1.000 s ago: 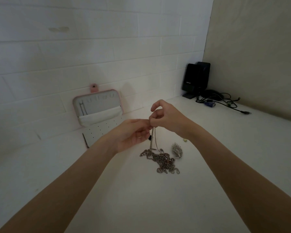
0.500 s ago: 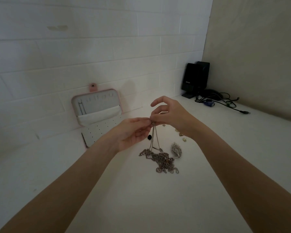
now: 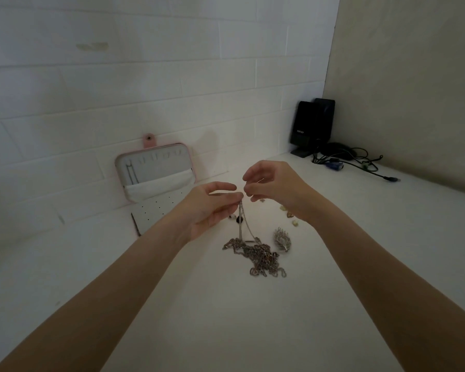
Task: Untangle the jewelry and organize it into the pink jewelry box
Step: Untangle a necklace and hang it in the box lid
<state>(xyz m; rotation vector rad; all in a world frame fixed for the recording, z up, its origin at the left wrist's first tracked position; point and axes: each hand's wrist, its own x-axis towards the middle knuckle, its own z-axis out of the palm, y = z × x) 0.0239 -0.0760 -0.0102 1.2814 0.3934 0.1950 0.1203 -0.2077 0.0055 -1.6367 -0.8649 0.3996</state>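
Head view: your left hand (image 3: 212,208) and right hand (image 3: 275,185) pinched one chain (image 3: 242,221) up from the tangle (image 3: 255,257) on the table (image 3: 199,304); pink jewelry box (image 3: 156,170) open, mostly unfilled, most sorting probably remained.

Small pieces (image 3: 287,213) behind right wrist — perhaps earrings, too tiny.

The only lettering sits on the front of the black box-shaped speaker (image 3: 306,124) standing in the far right corner of the table: a short pale brand mark, low on its face, too small and blurred to read with certainty.
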